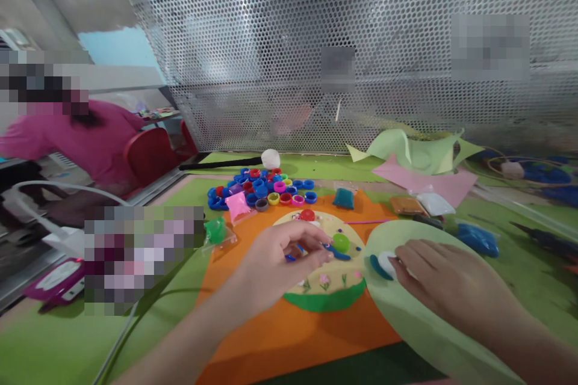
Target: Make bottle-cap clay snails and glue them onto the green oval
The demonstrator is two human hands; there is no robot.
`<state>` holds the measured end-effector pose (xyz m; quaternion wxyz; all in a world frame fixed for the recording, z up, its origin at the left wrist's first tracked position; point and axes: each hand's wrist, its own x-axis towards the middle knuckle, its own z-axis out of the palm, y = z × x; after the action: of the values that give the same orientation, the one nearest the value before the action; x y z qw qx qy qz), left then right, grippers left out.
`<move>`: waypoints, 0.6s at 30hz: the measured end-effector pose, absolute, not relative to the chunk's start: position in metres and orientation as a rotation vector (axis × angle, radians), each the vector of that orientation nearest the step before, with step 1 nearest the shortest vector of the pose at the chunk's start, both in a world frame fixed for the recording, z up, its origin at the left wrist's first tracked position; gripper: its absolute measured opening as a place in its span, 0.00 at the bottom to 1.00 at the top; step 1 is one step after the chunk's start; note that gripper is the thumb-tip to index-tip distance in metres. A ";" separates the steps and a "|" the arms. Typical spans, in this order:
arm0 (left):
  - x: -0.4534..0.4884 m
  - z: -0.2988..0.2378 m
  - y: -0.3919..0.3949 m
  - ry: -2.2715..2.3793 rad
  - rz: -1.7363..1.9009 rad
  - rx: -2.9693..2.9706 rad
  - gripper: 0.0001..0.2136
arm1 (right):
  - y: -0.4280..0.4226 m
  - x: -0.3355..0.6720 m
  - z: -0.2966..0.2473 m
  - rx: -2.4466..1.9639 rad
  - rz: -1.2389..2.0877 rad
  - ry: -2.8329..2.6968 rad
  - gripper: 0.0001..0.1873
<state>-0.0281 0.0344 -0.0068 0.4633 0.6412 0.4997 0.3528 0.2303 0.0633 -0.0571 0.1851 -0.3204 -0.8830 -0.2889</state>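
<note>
My left hand (289, 255) hovers over a round cream-coloured clay picture (332, 274) with a green lower edge, small pink flowers, a red ball and a green ball. Its thumb and fingertips come close together beside a blue clay strip (339, 254); what they hold, if anything, is hidden. On a pale green paper circle (383, 237), my right hand (445, 271) has its fingers closed at the edge of a white lump of clay (387, 263). Touching that lump on its left is a curved teal clay piece (380, 267).
Several coloured ring-shaped caps (262, 186) are heaped at the back. Bags of pink (237, 206), green (215, 230), teal (344, 198) and blue clay (478, 239) surround the orange sheet (244, 349). A perforated metal panel (293, 60) stands behind; a person in pink (103, 138) sits left.
</note>
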 end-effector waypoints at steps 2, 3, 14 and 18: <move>-0.029 -0.007 0.034 1.227 0.876 1.576 0.06 | 0.062 0.230 -0.052 -0.943 -0.634 -2.384 0.16; -0.029 -0.007 0.034 1.227 0.879 1.582 0.06 | 0.061 0.229 -0.050 -0.935 -0.528 -2.377 0.15; -0.028 -0.007 0.038 1.233 0.840 1.691 0.05 | 0.046 0.216 -0.052 -0.708 -0.045 -2.549 0.04; -0.028 -0.008 0.038 1.235 0.825 1.715 0.04 | 0.047 0.216 -0.049 -0.682 -0.007 -2.585 0.10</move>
<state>-0.0278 0.0378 -0.0076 0.4227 0.6850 0.4935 0.3295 0.2158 0.0471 -0.0488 0.2317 -0.2480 -0.9406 -0.0026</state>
